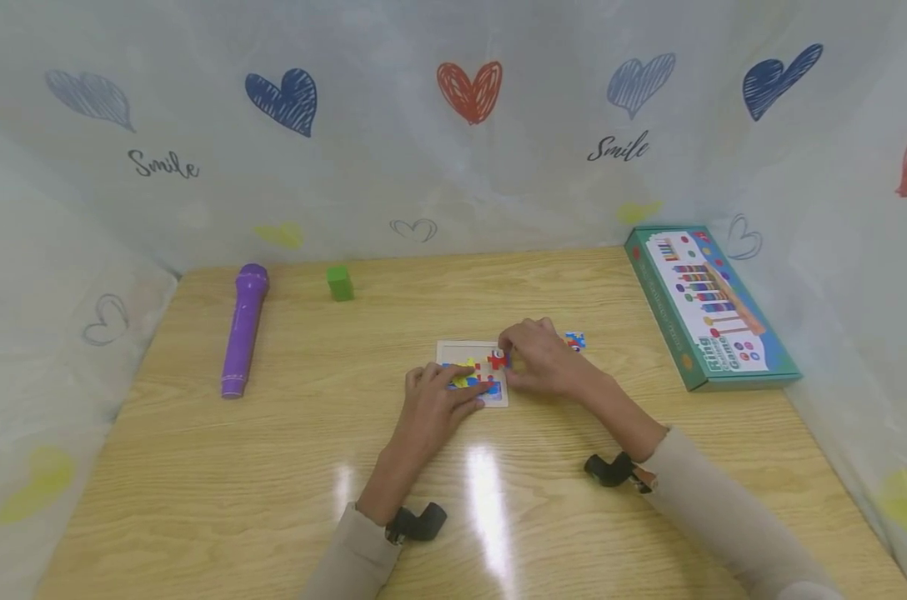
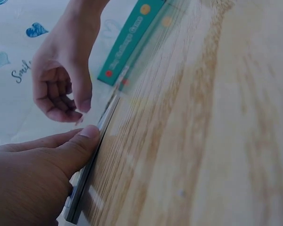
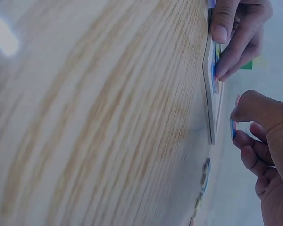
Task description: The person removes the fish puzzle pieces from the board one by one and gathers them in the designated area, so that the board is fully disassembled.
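Observation:
A small jigsaw puzzle board (image 1: 455,351) with a pale frame lies mid-table, colourful pieces filling its lower part. My left hand (image 1: 433,410) rests on it from the left, fingers extended over the fitted pieces; in the left wrist view the left thumb (image 2: 87,136) lies along the board's edge. Between thumb and fingertips, my right hand (image 1: 543,360) pinches a red-and-blue puzzle piece (image 1: 496,359), seen edge-on in the right wrist view as a thin piece (image 3: 234,126) raised above the board. Part of the board is hidden under the hands.
Loose puzzle pieces (image 1: 576,340) lie just beyond the right hand, partly covered by it. A green game box (image 1: 712,308) stands at the table's right. Further left are a purple toy microphone (image 1: 244,333) and a green block (image 1: 340,283). A printed curtain (image 1: 378,167) surrounds the table.

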A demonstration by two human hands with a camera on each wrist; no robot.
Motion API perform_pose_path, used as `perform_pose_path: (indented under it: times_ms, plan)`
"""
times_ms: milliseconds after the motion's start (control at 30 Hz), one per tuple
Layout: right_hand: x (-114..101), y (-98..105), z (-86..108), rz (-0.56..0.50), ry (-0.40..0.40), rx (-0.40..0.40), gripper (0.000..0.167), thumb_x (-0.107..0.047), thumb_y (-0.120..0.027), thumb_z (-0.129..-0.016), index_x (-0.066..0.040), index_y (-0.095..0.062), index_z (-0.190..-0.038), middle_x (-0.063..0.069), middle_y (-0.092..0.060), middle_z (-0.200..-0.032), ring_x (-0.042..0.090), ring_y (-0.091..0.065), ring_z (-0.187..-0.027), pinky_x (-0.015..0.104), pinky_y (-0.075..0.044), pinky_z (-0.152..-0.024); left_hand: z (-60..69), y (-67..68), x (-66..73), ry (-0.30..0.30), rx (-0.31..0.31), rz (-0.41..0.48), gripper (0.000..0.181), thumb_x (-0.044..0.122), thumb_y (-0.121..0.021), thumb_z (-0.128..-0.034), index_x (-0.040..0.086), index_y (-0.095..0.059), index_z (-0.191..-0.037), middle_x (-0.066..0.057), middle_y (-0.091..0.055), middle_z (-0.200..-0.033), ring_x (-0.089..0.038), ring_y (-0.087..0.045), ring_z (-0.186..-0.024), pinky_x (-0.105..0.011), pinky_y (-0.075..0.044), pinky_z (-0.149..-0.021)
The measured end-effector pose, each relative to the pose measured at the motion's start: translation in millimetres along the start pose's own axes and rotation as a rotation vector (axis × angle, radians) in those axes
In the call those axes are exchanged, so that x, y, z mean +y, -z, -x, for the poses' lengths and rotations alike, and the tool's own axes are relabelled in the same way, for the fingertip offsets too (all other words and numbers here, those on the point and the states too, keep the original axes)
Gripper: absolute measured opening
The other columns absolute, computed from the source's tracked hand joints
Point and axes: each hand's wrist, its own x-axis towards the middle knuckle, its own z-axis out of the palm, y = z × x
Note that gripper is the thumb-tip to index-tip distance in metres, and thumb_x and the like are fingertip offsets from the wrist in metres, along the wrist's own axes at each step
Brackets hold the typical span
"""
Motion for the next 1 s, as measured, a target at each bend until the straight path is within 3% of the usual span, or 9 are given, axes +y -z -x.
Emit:
perform_pose_path:
  times_ms: [367, 767, 1000]
  plan:
    - [7.3, 8.9, 12.3, 0.019, -0.016, 0.025, 0.022, -0.012, -0.074, -0.081, -0.008, -0.064, -0.100, -0.001, -0.063, -0.095, 0.019, -0.056, -0.090, 0.041, -0.034, -0.085, 0.2, -1.8, -1.0, -0.021, 0.030, 0.014, 0.027, 0.036, -0.069, -0.0939, 0.034, -0.074, -0.120, 0.001, -0.064, -0.129, -0.019, -0.049, -0.098, -0.049, -0.033, -0.094]
    - [14.0, 18.5, 23.8, 0.039, -0.020, 0.038, 0.024, -0.010, -0.075, -0.081, -0.004, -0.066, -0.102, 0.003, -0.065, -0.094, 0.022, -0.057, -0.090, 0.041, -0.034, -0.084, -3.1, -0.5, 0.1, 0.000, 0.032, 0.061, 0.026, 0.035, -0.070, -0.0939, 0.032, -0.075, -0.119, -0.001, -0.066, -0.126, -0.021, -0.049, -0.098, -0.048, -0.030, -0.092]
    - [19.8, 19.4, 29.7, 0.045, -0.025, 0.043, 0.023, -0.009, -0.075, -0.078, -0.004, -0.065, -0.099, 0.002, -0.064, -0.092, 0.021, -0.055, -0.090, 0.039, -0.032, -0.081, -1.6, -1.2, 0.3, 0.008, 0.024, 0.039, 0.025, 0.036, -0.070, -0.0936, 0.034, -0.075, -0.118, 0.002, -0.066, -0.127, -0.019, -0.048, -0.097, -0.048, -0.031, -0.093]
